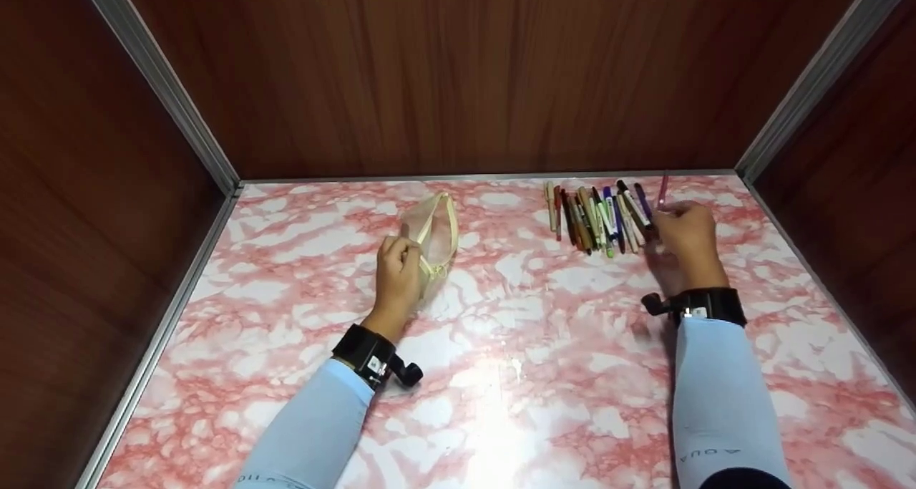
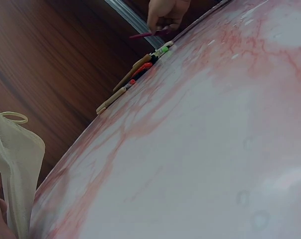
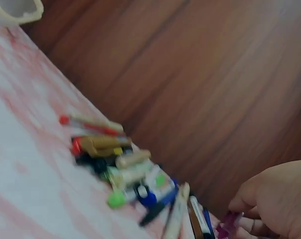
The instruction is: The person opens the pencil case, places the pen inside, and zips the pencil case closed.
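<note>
My left hand (image 1: pixel 397 274) grips the near left side of a pale yellow zip pouch (image 1: pixel 454 231) of sheer mesh, its mouth gaping. In the left wrist view the pouch (image 2: pixel 23 164) stands up from the table with a small loop at its edge. Over at the right, my right hand (image 1: pixel 688 233) pinches a magenta pen (image 1: pixel 663 190), which points up and away. The right wrist view shows the pen (image 3: pixel 229 225) between thumb and fingers, partly hidden by them. Left of that hand lies a row of assorted pens and markers (image 1: pixel 588 217).
The table (image 1: pixel 501 374) has a red and white marbled top. A brown wood-grain panel (image 1: pixel 472 74) rises at its back, with side panels (image 1: pixel 64 188) in metal frames. The pens lie near the back edge, several overlapping. Black camera bands (image 1: pixel 708 306) circle both wrists.
</note>
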The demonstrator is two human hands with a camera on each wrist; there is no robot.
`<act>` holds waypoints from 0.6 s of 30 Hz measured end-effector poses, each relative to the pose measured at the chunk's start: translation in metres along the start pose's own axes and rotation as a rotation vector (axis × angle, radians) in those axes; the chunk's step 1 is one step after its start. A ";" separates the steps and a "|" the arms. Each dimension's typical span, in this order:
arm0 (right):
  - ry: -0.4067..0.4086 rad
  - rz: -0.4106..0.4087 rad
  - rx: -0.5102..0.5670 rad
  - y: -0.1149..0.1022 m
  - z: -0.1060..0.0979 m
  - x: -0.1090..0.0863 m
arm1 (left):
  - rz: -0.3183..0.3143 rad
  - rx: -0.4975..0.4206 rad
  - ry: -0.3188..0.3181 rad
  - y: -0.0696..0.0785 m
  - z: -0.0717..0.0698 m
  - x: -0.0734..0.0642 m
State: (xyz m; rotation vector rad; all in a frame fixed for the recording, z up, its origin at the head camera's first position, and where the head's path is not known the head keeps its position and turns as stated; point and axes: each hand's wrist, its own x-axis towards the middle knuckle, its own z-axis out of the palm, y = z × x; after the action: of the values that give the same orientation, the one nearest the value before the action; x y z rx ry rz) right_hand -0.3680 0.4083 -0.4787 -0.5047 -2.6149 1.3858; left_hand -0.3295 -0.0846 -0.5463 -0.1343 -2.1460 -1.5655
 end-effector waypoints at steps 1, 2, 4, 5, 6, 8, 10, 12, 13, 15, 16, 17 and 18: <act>-0.012 -0.004 0.034 -0.004 0.005 -0.001 | -0.003 0.005 -0.001 -0.001 -0.001 0.000; -0.014 -0.023 0.057 -0.009 0.010 -0.001 | -0.004 0.008 -0.004 -0.001 -0.002 0.000; -0.018 -0.073 0.098 -0.018 0.018 -0.003 | -0.005 0.009 -0.010 -0.001 -0.002 -0.001; -0.024 -0.099 0.109 -0.024 0.021 -0.004 | -0.005 0.007 -0.012 -0.002 -0.002 -0.001; -0.030 -0.116 0.113 -0.030 0.025 -0.005 | -0.003 0.007 -0.012 -0.002 -0.002 -0.001; -0.046 -0.141 0.108 -0.041 0.032 -0.008 | 0.001 0.009 -0.006 -0.002 -0.002 -0.001; -0.071 -0.156 0.112 -0.052 0.039 -0.011 | 0.007 0.010 0.002 -0.002 -0.001 -0.001; -0.094 -0.161 0.109 -0.063 0.046 -0.014 | 0.015 0.012 0.009 -0.003 0.000 0.000; -0.100 -0.171 0.108 -0.068 0.050 -0.016 | 0.021 0.010 0.013 -0.004 0.000 0.000; -0.115 -0.185 0.116 -0.079 0.056 -0.020 | 0.038 0.004 0.021 -0.011 0.002 0.001; -0.122 -0.184 0.113 -0.084 0.059 -0.021 | 0.046 -0.001 0.023 -0.013 0.002 0.002; -0.127 -0.188 0.109 -0.089 0.062 -0.023 | 0.056 -0.001 0.030 -0.017 0.002 0.002; -0.135 -0.189 0.108 -0.093 0.065 -0.025 | 0.062 0.001 0.035 -0.021 0.003 0.003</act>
State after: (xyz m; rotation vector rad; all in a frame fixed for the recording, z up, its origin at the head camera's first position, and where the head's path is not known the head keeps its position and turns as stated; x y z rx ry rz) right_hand -0.3838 0.3004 -0.4383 -0.1495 -2.5909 1.5354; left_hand -0.3405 -0.0898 -0.5643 -0.1697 -2.0953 -1.5212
